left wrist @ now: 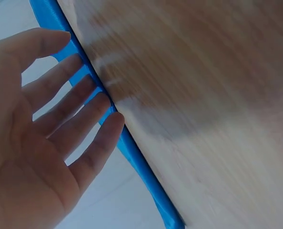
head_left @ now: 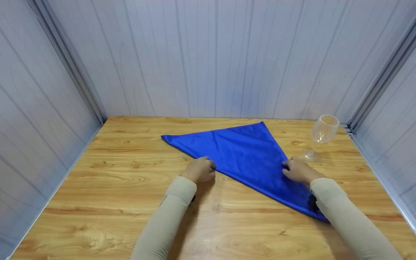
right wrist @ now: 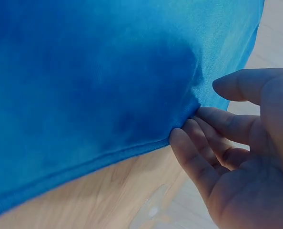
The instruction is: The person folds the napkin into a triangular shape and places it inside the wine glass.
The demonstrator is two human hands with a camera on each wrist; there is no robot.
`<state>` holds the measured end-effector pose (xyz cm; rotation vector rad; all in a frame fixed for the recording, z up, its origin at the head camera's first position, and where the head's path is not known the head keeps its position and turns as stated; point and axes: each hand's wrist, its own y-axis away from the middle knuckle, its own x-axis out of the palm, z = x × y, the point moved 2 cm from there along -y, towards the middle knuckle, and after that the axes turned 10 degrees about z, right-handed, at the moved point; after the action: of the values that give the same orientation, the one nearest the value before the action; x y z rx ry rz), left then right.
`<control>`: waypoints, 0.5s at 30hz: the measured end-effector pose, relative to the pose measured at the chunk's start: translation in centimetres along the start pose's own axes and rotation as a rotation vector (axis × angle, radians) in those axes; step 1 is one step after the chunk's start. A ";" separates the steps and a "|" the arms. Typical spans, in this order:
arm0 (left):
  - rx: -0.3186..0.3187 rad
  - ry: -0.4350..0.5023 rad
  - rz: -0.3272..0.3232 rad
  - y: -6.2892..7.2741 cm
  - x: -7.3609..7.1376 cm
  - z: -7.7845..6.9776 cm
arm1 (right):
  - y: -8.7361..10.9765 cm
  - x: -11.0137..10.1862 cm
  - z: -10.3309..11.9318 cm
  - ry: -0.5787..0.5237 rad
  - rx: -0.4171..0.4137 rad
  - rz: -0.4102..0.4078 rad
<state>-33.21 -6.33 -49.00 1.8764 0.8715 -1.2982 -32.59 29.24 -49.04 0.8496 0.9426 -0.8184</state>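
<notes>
A blue cloth (head_left: pixel 242 153), folded into a triangle, lies on the wooden table. My left hand (head_left: pixel 199 169) is at the cloth's long folded edge. In the left wrist view its fingers (left wrist: pixel 60 112) are spread and slightly bent, with the tips at the fold and the thumb apart. On the cloth's right edge is my right hand (head_left: pixel 300 170). The right wrist view shows its bent fingers (right wrist: pixel 196 160) touching the hemmed edge, while the thumb (right wrist: pixel 241 86) stays clear of them. The right sleeve covers part of the cloth's near corner.
A clear stemmed glass (head_left: pixel 324 129) stands upright on the table (head_left: pixel 121 180), just beyond my right hand. Pale panelled walls (head_left: pixel 200 57) enclose the table at the back, left and right.
</notes>
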 end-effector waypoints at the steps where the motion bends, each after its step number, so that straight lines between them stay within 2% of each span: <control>1: -0.010 0.014 0.007 -0.1 0.0 0.1 | 0.0 0.0 0.1 -0.003 0.000 0.005; 7: -0.060 0.086 0.045 -0.8 0.1 0.6 | 0.1 0.0 0.5 0.009 -0.006 0.021; 15: -0.082 0.093 0.054 -1.3 -0.1 0.7 | 0.1 -0.1 0.7 0.036 -0.002 0.030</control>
<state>-34.71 -6.22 -49.32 1.8955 0.9022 -1.1337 -32.33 28.65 -48.71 0.8777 0.9601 -0.7786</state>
